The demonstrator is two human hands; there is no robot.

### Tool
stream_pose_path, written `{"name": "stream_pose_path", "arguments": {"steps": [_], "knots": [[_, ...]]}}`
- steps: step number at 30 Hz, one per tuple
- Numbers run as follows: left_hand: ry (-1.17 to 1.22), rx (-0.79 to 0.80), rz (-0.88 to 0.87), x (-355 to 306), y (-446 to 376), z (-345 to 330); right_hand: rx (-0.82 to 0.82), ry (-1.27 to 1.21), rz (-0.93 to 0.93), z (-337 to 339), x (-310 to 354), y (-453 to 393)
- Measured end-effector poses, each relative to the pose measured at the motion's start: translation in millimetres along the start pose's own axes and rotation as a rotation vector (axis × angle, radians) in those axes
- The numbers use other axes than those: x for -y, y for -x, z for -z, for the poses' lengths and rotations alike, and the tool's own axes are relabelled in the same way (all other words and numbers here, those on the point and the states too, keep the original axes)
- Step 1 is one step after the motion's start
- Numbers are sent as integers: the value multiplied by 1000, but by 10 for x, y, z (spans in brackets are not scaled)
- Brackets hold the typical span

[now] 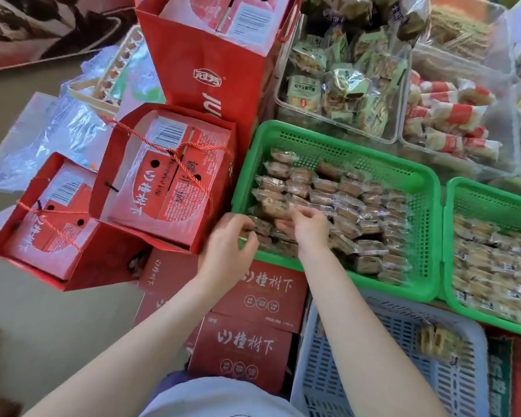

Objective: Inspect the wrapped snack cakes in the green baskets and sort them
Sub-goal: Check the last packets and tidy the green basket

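A green basket (337,132) holds several rows of brown snack cakes (346,203) in clear wrappers. A second green basket (494,189) to its right is packed with paler wrapped cakes (494,260). My left hand (229,248) is at the first basket's near left corner, its fingers and thumb curled round a wrapped cake at the edge. My right hand (310,228) reaches over the near rim and pinches a wrapped cake in the near left rows. What lies under both palms is hidden.
A pale blue slotted basket (358,365) in front holds one wrapped snack (436,341). Red boxes (259,296) lie under my arms. Red gift bags (169,182) stand at the left. Clear bins of other snacks (340,85) sit behind the baskets.
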State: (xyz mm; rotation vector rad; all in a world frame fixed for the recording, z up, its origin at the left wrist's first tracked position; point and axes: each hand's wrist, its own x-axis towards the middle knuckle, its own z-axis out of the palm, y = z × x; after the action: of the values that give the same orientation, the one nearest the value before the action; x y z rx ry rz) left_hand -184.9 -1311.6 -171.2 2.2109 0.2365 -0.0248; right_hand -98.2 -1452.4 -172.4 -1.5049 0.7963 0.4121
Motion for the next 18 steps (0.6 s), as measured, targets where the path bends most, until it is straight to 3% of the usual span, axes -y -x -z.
{"name": "stream_pose_path", "arguments": {"steps": [2, 4, 7, 11, 15, 18], "knots": [[-142, 8, -151, 77, -63, -93, -102, 241, 179, -4, -62, -52], [-298, 106, -214, 92, -132, -149, -77, 385, 290, -15, -103, -68], [-522, 280, -198, 117, -222, -210, 28, 511, 342, -64, -161, -104], [-750, 365, -200, 175, -308, -272, -23, 701, 526, -61, -133, -237], [-829, 416, -180, 117, -354, -306, -33, 894, 696, -91, -22, -374], [-855, 428, -141, 76, -366, -316, 39, 1049, 705, -165, 7, -449]]}}
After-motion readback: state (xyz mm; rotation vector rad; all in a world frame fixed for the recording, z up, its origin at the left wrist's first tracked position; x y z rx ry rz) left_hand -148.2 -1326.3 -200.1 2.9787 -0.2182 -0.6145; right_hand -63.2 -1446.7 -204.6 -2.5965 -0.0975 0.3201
